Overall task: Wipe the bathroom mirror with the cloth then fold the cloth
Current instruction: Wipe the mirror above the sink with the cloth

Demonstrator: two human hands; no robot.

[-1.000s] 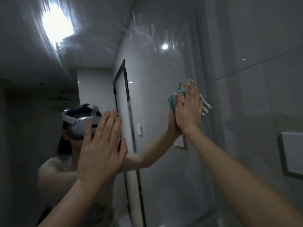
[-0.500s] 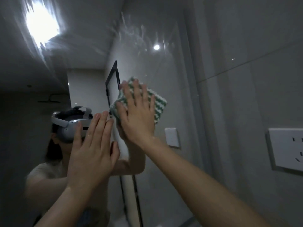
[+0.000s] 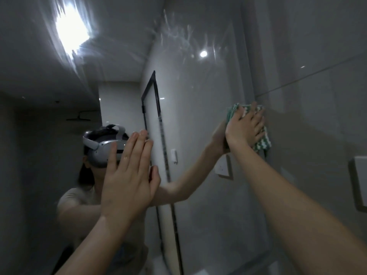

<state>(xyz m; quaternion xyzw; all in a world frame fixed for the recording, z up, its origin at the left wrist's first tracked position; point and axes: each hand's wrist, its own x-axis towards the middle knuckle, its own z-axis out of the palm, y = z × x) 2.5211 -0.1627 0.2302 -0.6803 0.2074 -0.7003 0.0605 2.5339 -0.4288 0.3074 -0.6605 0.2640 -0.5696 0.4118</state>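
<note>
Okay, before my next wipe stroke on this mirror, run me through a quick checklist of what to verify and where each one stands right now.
1. Cloth under the wiping hand: ok, the right hand presses it flat with spread fingers.
2. Cloth on the glass: ok, it sits at the right edge of the mirror.
3. Left hand steady: ok, open palm flat towards the mirror; contact cannot be told.
4. Streaks left to wipe: not ok, smears show high up on the glass.
5. Wall socket out of the stroke: ok, it is right of the mirror, below the cloth.
6. Cloth dampness: cannot tell.
</note>
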